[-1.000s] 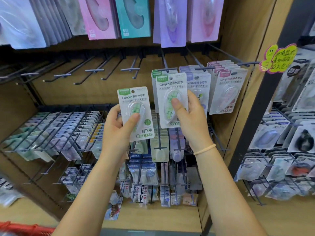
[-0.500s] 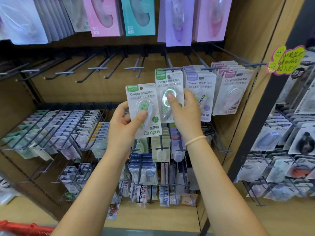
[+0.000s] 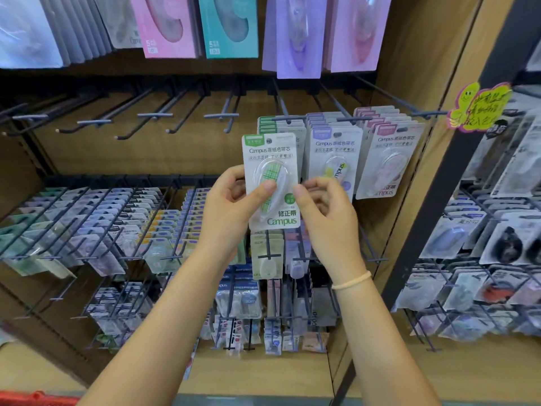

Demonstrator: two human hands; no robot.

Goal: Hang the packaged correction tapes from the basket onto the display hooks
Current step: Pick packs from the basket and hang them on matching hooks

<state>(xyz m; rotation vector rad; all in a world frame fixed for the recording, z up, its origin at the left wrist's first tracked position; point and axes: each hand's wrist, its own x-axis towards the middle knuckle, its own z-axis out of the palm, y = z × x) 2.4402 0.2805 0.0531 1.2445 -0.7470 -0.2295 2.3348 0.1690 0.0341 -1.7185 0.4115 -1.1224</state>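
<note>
My left hand [image 3: 231, 206] holds a white-and-green packaged correction tape [image 3: 270, 183] upright, thumb on its clear blister. My right hand [image 3: 325, 212] pinches the package's right edge between thumb and fingers. The package sits just in front of and below a stack of green correction tapes [image 3: 281, 126] hanging on a display hook [image 3: 288, 120]. Purple correction tapes [image 3: 333, 153] and pink correction tapes [image 3: 386, 159] hang on the hooks to its right. The red basket [image 3: 32, 397] shows only as a rim at the bottom left.
Several bare hooks [image 3: 155, 115] jut out to the left on the same row. Large pastel packs [image 3: 228, 24] hang above. Below are racks full of small packs [image 3: 96, 218]. A dark upright post [image 3: 439, 200] with a yellow note [image 3: 477, 106] stands to the right.
My right hand has let go of the package it slid onto the green hook and dropped to the package in my left hand. My left hand has brought that package rightward, before the green stack.
</note>
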